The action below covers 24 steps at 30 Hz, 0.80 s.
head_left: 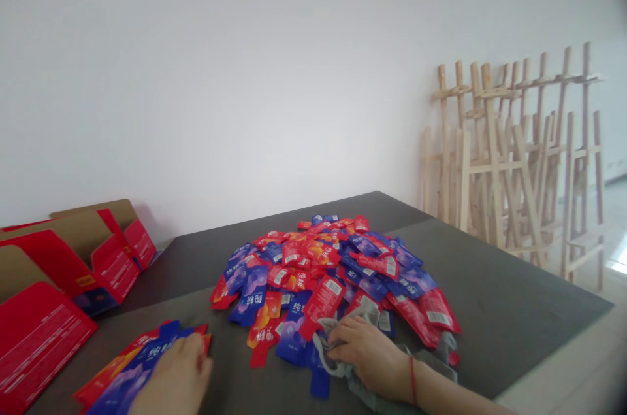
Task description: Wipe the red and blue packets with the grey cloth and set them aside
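At the near edge of the pouch pile (321,251), the right hand (365,353) grips a grey cloth (341,369), while left of it the left hand (171,376), its grip indeterminable, covers stacked pouches (130,364).

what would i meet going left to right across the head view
open red boxes → left hand, at a small stack of pouches → big heap of red and blue pouches → wooden easels

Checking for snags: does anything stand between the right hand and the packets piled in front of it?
Yes: a grey cloth, bunched at the fingers of the right hand, lies between it and the pile's nearest packets.
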{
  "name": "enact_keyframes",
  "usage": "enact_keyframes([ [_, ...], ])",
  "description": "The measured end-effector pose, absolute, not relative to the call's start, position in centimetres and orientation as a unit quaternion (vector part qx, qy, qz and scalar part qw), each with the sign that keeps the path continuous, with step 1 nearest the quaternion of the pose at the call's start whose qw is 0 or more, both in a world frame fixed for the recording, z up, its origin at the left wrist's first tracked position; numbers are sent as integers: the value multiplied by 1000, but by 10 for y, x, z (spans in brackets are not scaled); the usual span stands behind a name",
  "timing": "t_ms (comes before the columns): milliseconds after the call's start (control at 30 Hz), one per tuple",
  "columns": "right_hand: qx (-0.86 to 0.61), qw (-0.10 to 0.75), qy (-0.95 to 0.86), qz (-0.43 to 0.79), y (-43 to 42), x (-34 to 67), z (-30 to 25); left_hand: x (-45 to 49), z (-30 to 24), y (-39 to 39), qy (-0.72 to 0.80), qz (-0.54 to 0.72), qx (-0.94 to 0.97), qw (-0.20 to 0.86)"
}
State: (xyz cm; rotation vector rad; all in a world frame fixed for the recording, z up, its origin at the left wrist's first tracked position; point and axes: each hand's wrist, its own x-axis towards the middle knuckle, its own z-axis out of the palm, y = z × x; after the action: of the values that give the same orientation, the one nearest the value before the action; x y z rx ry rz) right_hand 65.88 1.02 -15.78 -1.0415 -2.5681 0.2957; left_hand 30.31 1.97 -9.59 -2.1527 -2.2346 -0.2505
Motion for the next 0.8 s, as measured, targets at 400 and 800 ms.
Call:
enact_keyframes([
  [400,-369,152,-913,86,16,654,-154,407,-131,50,-623,-107,-685,-361],
  [800,-403,328,-837,170,24,629,-137,403,-172,24,-503,-237,-517,-651],
])
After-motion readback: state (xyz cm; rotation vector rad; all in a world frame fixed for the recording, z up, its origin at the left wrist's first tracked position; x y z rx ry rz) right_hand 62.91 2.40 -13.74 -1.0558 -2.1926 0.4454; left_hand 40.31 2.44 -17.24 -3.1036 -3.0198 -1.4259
